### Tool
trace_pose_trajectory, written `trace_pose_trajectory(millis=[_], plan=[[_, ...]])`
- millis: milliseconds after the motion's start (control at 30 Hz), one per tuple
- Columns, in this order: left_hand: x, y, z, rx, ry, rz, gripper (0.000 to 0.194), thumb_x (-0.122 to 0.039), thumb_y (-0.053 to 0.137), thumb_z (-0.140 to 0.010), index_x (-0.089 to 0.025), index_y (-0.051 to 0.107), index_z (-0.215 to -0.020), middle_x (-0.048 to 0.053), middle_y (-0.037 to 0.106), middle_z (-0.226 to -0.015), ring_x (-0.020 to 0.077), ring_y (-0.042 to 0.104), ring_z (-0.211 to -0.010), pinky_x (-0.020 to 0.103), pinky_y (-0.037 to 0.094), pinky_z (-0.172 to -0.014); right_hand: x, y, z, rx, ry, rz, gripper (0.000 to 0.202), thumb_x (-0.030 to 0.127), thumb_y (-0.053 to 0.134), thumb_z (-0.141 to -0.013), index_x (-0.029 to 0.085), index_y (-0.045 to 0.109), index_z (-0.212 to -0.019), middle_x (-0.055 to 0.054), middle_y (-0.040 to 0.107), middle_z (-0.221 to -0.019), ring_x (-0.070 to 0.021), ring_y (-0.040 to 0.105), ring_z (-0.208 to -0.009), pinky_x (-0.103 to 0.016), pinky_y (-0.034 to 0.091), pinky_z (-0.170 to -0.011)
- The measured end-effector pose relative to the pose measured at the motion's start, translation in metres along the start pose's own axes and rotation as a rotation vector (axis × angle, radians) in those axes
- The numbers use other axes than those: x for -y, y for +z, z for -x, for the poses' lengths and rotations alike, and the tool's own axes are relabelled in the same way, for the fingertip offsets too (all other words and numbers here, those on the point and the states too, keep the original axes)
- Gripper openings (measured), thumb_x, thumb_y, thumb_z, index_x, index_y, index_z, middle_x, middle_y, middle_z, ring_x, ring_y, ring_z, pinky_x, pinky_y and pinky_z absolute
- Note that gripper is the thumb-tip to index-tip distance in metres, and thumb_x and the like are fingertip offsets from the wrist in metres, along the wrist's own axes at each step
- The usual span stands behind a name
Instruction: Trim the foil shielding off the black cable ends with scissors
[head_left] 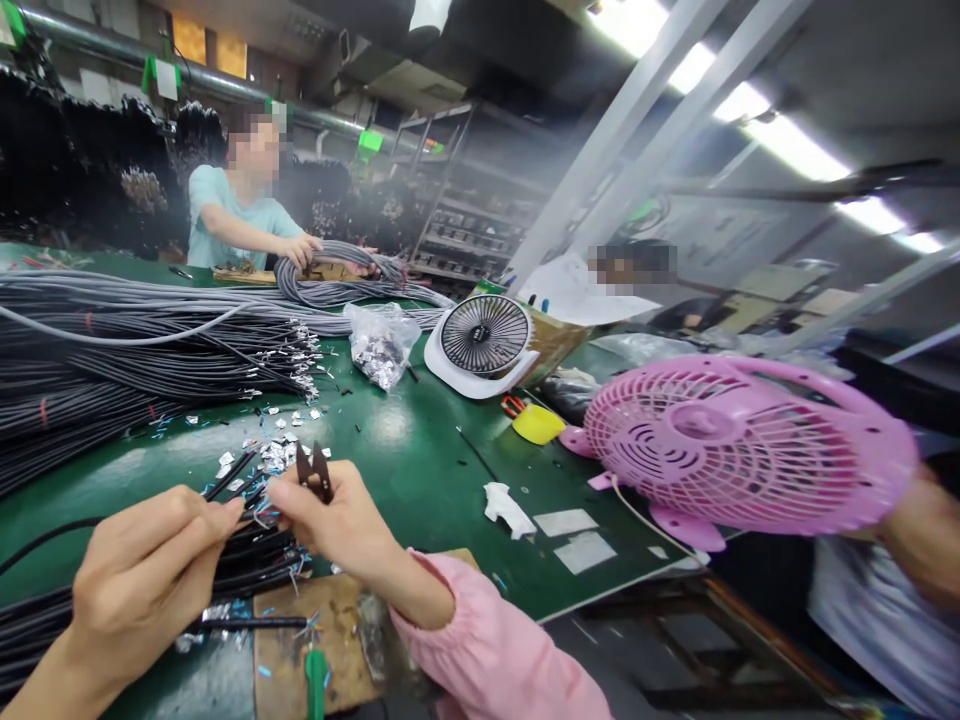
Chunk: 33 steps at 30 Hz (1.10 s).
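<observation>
My left hand is closed in a pinch on a black cable at the lower left. Close beside it, my right hand has small dark snips in its grip, their blades pointing up. Its thumb and fingertips meet near the cable's end, where thin coloured wires show; whether they pinch a wire is too small to tell. Below the hands more black cables lie in a bunch. Bits of silver foil and blue scraps are scattered just beyond the hands.
Bundles of black cables and grey cables cover the left. A white fan, a plastic bag and a pink fan stand beyond. A wooden board and green-handled tool lie near. Across, a person handles coiled cable.
</observation>
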<state>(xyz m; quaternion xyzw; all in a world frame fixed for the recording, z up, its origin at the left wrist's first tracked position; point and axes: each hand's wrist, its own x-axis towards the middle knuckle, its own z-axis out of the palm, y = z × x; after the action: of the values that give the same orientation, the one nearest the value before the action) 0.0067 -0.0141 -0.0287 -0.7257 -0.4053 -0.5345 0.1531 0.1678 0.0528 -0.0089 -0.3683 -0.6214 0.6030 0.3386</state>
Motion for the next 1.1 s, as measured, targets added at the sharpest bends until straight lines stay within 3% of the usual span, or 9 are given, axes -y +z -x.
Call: trace_pose_trajectory(millis=[100, 233, 367, 500, 567, 667, 900, 1100], plan=[[-0.002, 0.000, -0.002, -0.016, 0.040, -0.106, 0.028, 0.001, 0.062, -0.081, -0.025, 0.072, -0.086, -0.005, 0.064, -0.060, 0.0105, 0.063, -0.053, 0.022, 0.054, -0.058, 0.000, 0.003, 0.007, -0.079, -0.347, 0.235, 0.036, 0.024, 0.059, -0.078, 0.020, 0.040, -0.048, 0.006, 0.036, -0.047, -0.0077, 0.034, -0.047, -0.023, 0.027, -0.046], [-0.004, 0.003, 0.000, -0.083, -0.002, -0.218, 0.024, -0.003, 0.063, -0.081, -0.026, 0.071, -0.083, -0.007, 0.065, -0.057, 0.0086, 0.060, -0.046, 0.020, 0.052, -0.052, -0.006, 0.004, 0.015, -0.096, -0.679, 0.449, 0.032, 0.024, 0.052, -0.088, 0.019, 0.052, -0.056, 0.001, 0.051, -0.055, -0.0105, 0.041, -0.051, -0.026, 0.032, -0.050], [-0.008, 0.004, 0.004, -0.142, -0.112, -0.245, 0.022, -0.006, 0.064, -0.081, -0.027, 0.070, -0.085, -0.007, 0.067, -0.060, 0.0094, 0.062, -0.048, 0.021, 0.052, -0.052, -0.013, -0.001, 0.016, -0.058, -0.632, 0.354, 0.021, 0.039, 0.060, -0.090, 0.021, 0.067, -0.082, 0.001, 0.060, -0.063, -0.0125, 0.049, -0.054, -0.024, 0.038, -0.050], [-0.010, 0.002, 0.008, -0.212, -0.127, -0.279, 0.023, -0.008, 0.063, -0.082, -0.029, 0.070, -0.089, -0.006, 0.070, -0.066, 0.0115, 0.066, -0.053, 0.023, 0.054, -0.052, -0.016, -0.005, 0.013, -0.106, -0.544, 0.289, 0.033, 0.045, 0.051, -0.096, 0.021, 0.066, -0.115, -0.005, 0.069, -0.087, -0.0158, 0.061, -0.072, -0.025, 0.050, -0.062], [-0.010, 0.001, 0.010, -0.219, -0.121, -0.299, 0.025, -0.007, 0.065, -0.081, -0.029, 0.070, -0.092, -0.006, 0.072, -0.068, 0.0128, 0.067, -0.054, 0.024, 0.055, -0.051, -0.015, -0.005, 0.012, -0.072, -0.553, 0.295, 0.029, 0.039, 0.052, -0.096, 0.021, 0.070, -0.109, -0.006, 0.070, -0.090, -0.0166, 0.063, -0.078, -0.027, 0.051, -0.069], [-0.008, 0.001, 0.014, -0.213, -0.135, -0.298, 0.027, -0.007, 0.066, -0.080, -0.030, 0.071, -0.096, -0.006, 0.073, -0.069, 0.0142, 0.068, -0.054, 0.025, 0.055, -0.049, -0.010, -0.003, 0.010, -0.002, -0.618, 0.300, 0.025, 0.035, 0.053, -0.095, 0.020, 0.073, -0.096, -0.004, 0.068, -0.080, -0.0149, 0.061, -0.070, -0.025, 0.050, -0.064], [-0.008, 0.002, 0.018, -0.192, -0.139, -0.257, 0.024, -0.012, 0.065, -0.083, -0.031, 0.072, -0.095, -0.005, 0.074, -0.071, 0.0149, 0.070, -0.057, 0.026, 0.059, -0.054, 0.000, 0.000, 0.008, -0.020, -0.720, 0.449, 0.048, 0.038, 0.042, -0.100, 0.021, 0.064, -0.061, -0.001, 0.055, -0.058, -0.0131, 0.047, -0.056, -0.025, 0.040, -0.053], [-0.007, 0.004, 0.017, -0.211, -0.138, -0.253, 0.022, -0.013, 0.067, -0.082, -0.029, 0.072, -0.096, -0.006, 0.072, -0.068, 0.0141, 0.067, -0.052, 0.027, 0.059, -0.052, 0.001, 0.000, 0.010, -0.015, -0.705, 0.486, 0.044, 0.034, 0.045, -0.098, 0.021, 0.065, -0.062, -0.001, 0.055, -0.059, -0.0133, 0.046, -0.056, -0.026, 0.040, -0.053]])
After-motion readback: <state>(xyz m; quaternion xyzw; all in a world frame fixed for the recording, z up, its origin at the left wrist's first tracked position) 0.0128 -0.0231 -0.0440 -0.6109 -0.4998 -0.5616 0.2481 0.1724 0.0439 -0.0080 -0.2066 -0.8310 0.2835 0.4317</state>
